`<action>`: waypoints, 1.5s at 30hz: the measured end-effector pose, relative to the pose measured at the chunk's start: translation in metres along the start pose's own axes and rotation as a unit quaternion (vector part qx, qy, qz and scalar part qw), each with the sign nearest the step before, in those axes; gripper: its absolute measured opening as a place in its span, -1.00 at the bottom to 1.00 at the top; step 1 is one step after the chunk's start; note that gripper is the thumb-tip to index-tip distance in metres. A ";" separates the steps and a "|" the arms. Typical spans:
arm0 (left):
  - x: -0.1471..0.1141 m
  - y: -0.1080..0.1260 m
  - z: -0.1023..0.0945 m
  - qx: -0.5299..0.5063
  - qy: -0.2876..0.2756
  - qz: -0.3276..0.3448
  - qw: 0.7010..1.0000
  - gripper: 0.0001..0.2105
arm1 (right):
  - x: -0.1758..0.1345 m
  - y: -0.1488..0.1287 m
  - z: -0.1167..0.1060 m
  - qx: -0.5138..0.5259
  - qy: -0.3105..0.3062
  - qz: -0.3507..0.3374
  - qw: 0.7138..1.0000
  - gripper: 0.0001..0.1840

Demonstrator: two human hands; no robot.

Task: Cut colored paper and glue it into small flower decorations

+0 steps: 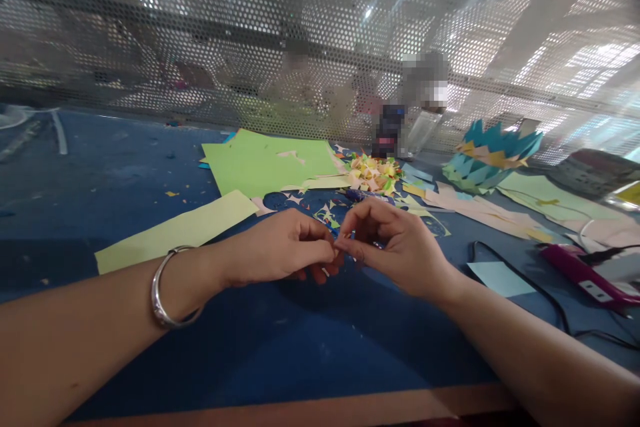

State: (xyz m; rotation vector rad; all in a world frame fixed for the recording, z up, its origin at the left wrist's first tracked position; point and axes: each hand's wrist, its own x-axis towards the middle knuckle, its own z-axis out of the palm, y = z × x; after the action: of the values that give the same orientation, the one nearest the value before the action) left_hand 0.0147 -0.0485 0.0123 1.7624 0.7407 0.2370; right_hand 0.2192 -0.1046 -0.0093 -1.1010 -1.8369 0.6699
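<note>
Blue tabletop beneath curled fingers, anything between them indistinct

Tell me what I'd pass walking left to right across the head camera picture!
Silver bracelet → left hand → right hand → spiky blue-green paper shape → purple power strip.

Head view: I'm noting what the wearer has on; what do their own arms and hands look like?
The left forearm wears a round, silvery bangle; the right forearm has no jewellery in view. The left hand and right hand are ungloved; no sleeves show.
</note>
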 end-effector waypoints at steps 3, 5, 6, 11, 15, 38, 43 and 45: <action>0.001 -0.002 0.000 0.022 0.024 0.026 0.999 -0.75 | 0.001 0.002 -0.001 0.010 0.010 -0.005 1.000 -0.80; 0.001 -0.003 0.001 0.045 0.045 0.049 0.997 -0.75 | 0.001 0.003 -0.001 0.014 0.012 -0.007 1.000 -0.79; 0.001 -0.003 0.002 0.056 0.056 0.058 0.995 -0.77 | 0.001 0.003 -0.001 0.013 0.012 -0.007 1.000 -0.79; 0.000 -0.005 0.004 0.071 0.078 0.057 0.993 -0.79 | 0.001 0.003 -0.001 -0.003 0.010 -0.011 1.000 -0.80; 0.000 -0.007 0.002 0.041 0.058 0.041 0.997 -0.81 | 0.002 0.003 -0.001 0.001 0.011 -0.011 1.000 -0.79; 0.003 -0.007 0.002 -0.011 0.043 0.023 0.999 -0.68 | 0.004 -0.003 -0.005 0.013 -0.008 0.042 0.999 -0.84; 0.004 -0.010 0.000 -0.001 0.048 0.037 0.998 -0.75 | 0.004 0.002 -0.008 -0.009 0.014 0.045 0.999 -0.80; 0.005 -0.009 0.000 -0.019 0.068 0.030 0.997 -0.77 | 0.005 0.006 -0.013 -0.071 0.034 0.043 0.996 -0.79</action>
State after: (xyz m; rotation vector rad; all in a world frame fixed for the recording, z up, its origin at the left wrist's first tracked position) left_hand 0.0150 -0.0441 0.0026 1.7470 0.7770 0.4122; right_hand 0.2317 -0.0971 -0.0060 -1.2856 -1.8100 0.5505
